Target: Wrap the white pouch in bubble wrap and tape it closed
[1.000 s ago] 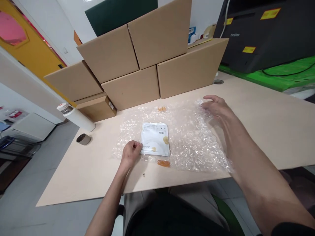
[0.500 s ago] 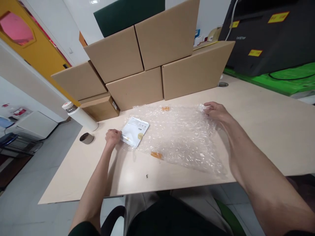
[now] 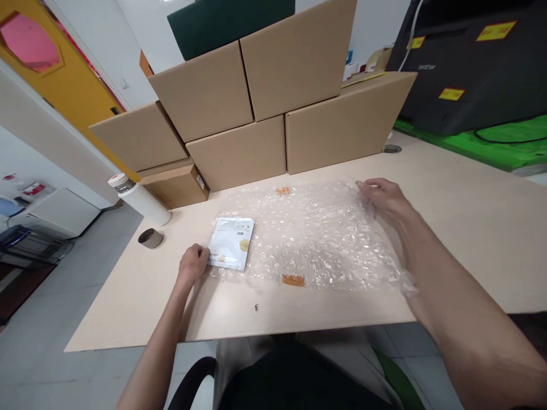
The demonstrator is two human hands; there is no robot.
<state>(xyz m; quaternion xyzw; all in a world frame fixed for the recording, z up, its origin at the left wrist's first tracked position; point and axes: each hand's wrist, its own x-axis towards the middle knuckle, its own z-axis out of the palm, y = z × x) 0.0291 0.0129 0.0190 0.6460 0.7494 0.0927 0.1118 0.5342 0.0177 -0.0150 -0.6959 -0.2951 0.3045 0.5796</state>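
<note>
A sheet of clear bubble wrap (image 3: 316,233) lies spread over the table in front of me, with a piece of orange tape on its far edge and another on its near edge. On its left end rests a white flat packet (image 3: 231,242) with a barcode and a yellow round mark. My left hand (image 3: 194,262) is closed at the packet's lower left corner, pinching the left edge of the wrap there; the exact grip is partly hidden. At the far right corner, my right hand (image 3: 382,195) pinches the bubble wrap between thumb and fingers.
Stacked cardboard boxes (image 3: 239,151) line the back of the table (image 3: 461,239). To the left stand a white bottle (image 3: 143,199) and a small dark cup (image 3: 150,238). A dark printer (image 3: 461,68) sits at the back right. A small dark mark (image 3: 256,307) shows near the front edge.
The bubble wrap has been turned and straightened, its near edge now more level. The packet has turned with it and moved slightly nearer. Both hands keep their hold.
</note>
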